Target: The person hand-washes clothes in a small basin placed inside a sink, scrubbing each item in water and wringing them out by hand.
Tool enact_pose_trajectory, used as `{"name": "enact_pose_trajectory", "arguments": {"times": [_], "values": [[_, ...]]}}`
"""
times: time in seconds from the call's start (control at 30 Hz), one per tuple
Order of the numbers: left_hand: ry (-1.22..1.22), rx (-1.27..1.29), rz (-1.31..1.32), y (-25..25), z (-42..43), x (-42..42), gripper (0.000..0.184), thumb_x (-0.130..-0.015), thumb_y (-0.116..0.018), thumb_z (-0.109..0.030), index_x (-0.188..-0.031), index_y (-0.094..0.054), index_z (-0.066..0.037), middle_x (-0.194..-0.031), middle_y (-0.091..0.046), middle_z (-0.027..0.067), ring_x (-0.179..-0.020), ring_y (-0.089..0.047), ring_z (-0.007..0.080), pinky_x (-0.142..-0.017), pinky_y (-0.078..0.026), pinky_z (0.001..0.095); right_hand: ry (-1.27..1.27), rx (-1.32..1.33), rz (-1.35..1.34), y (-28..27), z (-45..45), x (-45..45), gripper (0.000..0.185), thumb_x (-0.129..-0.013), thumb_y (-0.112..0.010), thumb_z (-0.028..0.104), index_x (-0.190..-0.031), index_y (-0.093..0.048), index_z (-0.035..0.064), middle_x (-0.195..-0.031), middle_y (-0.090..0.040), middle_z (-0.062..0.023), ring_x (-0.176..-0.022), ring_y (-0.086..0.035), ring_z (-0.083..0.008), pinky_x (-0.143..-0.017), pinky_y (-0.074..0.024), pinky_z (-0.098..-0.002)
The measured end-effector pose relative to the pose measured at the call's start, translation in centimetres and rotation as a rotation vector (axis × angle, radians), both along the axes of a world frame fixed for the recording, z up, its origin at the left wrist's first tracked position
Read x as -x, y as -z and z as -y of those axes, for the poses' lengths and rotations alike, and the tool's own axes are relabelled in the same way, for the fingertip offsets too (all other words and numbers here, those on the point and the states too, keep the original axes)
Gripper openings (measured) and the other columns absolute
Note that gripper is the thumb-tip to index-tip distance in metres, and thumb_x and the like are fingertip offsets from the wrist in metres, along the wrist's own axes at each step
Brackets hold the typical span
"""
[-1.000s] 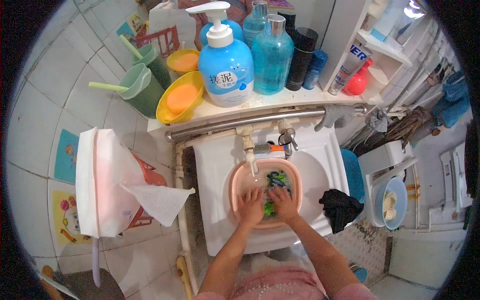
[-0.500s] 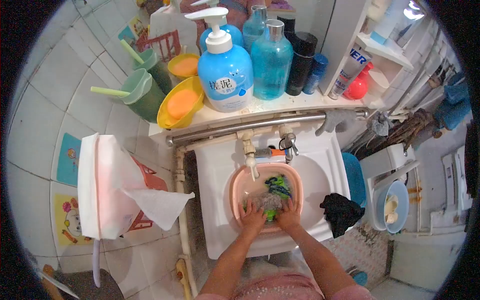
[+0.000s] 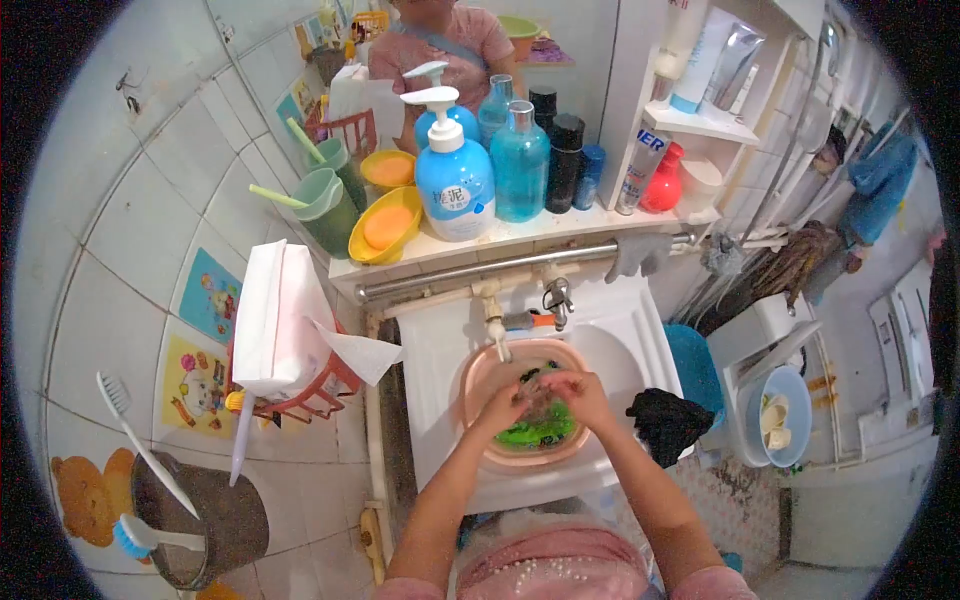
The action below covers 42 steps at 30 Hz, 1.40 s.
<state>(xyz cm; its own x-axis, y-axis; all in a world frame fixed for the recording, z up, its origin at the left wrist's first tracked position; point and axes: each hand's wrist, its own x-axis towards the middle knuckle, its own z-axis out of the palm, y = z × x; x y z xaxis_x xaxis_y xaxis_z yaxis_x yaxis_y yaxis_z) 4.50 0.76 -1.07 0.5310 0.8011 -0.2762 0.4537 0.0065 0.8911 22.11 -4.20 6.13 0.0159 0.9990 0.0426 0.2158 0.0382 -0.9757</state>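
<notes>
A pink basin of water stands in the white sink. Bright green cloth with dark markings lies wet inside it. Over the basin, my left hand and my right hand face each other with fingers closed on a greyish, crumpled piece of wet cloth between them. Its exact kind is hard to make out. Behind the basin are a pale tap and a metal tap.
A black cloth hangs over the sink's right edge. On the shelf above stand a blue pump bottle, a teal bottle and yellow soap dishes. To the left hang a tissue pack and a dark brush holder.
Both hands have risen from low in the basin and come closer together, lifting the greyish cloth. More green cloth shows beneath them. The head view has tilted up and shifted left.
</notes>
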Motion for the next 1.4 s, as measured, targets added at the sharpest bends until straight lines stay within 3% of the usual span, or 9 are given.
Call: {"name": "enact_pose_trajectory", "arguments": {"times": [0.2, 0.33, 0.4, 0.6, 0.67, 0.83, 1.07, 1.13, 1.4], "values": [[-0.160, -0.194, 0.133, -4.5, -0.3, -1.0, 0.024, -0.077, -0.059, -0.007, -0.099, -0.055, 0.000, -0.084, -0.061, 0.0136, -0.076, -0.059, 0.0211, -0.069, -0.047, 0.0309, 0.144, 0.130, -0.107, 2.2, 0.9, -2.5, 0.035, -0.079, -0.058, -0.001, -0.113, -0.052, 0.0008, -0.102, -0.058, -0.0089, -0.091, -0.057, -0.0159, -0.077, -0.0466, -0.0272], [-0.124, -0.301, 0.122, -8.9, 0.5, -3.1, 0.023, -0.076, -0.058, -0.006, -0.098, -0.056, 0.001, -0.084, -0.061, 0.0130, -0.075, -0.060, 0.0212, -0.068, -0.048, 0.0304, 0.132, -0.161, 0.639, 4.9, 1.9, -1.3, 0.063, -0.071, -0.067, 0.003, -0.126, -0.036, 0.0039, -0.124, -0.040, -0.0103, -0.107, -0.047, -0.0184, -0.086, -0.0427, -0.0317], [-0.107, -0.232, 0.182, -9.9, 0.9, -3.7, 0.022, -0.076, -0.059, -0.007, -0.097, -0.057, 0.001, -0.086, -0.061, 0.0134, -0.074, -0.061, 0.0224, -0.067, -0.048, 0.0314, 0.105, -0.170, 0.075, 7.1, 1.2, 0.0, 0.050, -0.074, -0.064, 0.006, -0.119, -0.043, 0.0033, -0.115, -0.047, -0.0089, -0.099, -0.051, -0.0167, -0.081, -0.0442, -0.0297], [-0.366, -0.321, 0.192, -5.5, 2.4, -2.7, 0.033, -0.082, -0.056, -0.021, -0.108, -0.053, -0.001, -0.112, -0.053, 0.0186, -0.102, -0.053, 0.0269, -0.079, -0.045, 0.0351, 0.311, 0.148, -0.121, 5.0, 1.2, 0.4, 0.012, -0.083, -0.057, 0.013, -0.085, -0.055, 0.0017, -0.072, -0.056, 0.0002, -0.065, -0.051, -0.0084, -0.059, -0.0427, -0.0232], [-0.472, -0.017, -0.067, -1.1, 3.3, -2.3, 0.043, -0.087, -0.045, -0.036, -0.115, -0.048, -0.004, -0.112, -0.050, 0.0186, -0.108, -0.046, 0.0262, -0.084, -0.042, 0.0381, 0.332, 0.159, -0.155, 4.7, 1.6, 0.4, 0.012, -0.084, -0.057, 0.014, -0.082, -0.055, 0.0020, -0.069, -0.055, 0.0008, -0.063, -0.050, -0.0078, -0.057, -0.0422, -0.0229], [-0.662, 1.043, 0.604, -3.4, 3.6, -4.1, 0.038, -0.090, -0.038, -0.038, -0.110, -0.050, -0.009, -0.106, -0.053, 0.0129, -0.107, -0.048, 0.0252, -0.087, -0.043, 0.0404, 0.228, 0.168, -0.403, 1.4, 3.8, 2.3, 0.017, -0.085, -0.056, 0.018, -0.095, -0.056, 0.0033, -0.084, -0.057, -0.0018, -0.075, -0.052, -0.0091, -0.067, -0.0438, -0.0242], [-0.629, 0.792, 0.606, -1.7, 2.9, -4.8, 0.023, -0.089, -0.044, -0.014, -0.109, -0.052, -0.007, -0.103, -0.056, 0.0080, -0.092, -0.057, 0.0207, -0.078, -0.049, 0.0359, 0.320, 0.192, -0.226, 5.8, 3.9, -0.3, 0.027, -0.085, -0.057, 0.019, -0.107, -0.053, 0.0043, -0.091, -0.057, -0.0024, -0.082, -0.053, -0.0118, -0.073, -0.0442, -0.0253], [-0.579, 0.695, 0.620, -2.9, 2.9, -4.6, 0.024, -0.089, -0.044, -0.011, -0.110, -0.052, -0.006, -0.103, -0.057, 0.0081, -0.090, -0.057, 0.0202, -0.077, -0.049, 0.0350, 0.353, 0.427, -0.725, 2.8, 3.8, -0.5, 0.028, -0.085, -0.056, 0.015, -0.110, -0.051, 0.0051, -0.092, -0.058, -0.0026, -0.085, -0.055, -0.0140, -0.074, -0.0458, -0.0269], [0.040, -0.075, 0.128, -7.3, 2.5, -3.4, 0.044, -0.074, -0.066, -0.016, -0.112, -0.049, -0.004, -0.098, -0.058, 0.0146, -0.088, -0.057, 0.0227, -0.076, -0.046, 0.0316, 0.164, 0.347, -0.830, 5.5, 3.4, -2.0, 0.015, -0.086, -0.053, 0.010, -0.100, -0.053, 0.0055, -0.088, -0.059, -0.0016, -0.078, -0.057, -0.0129, -0.069, -0.0494, -0.0261]]}}
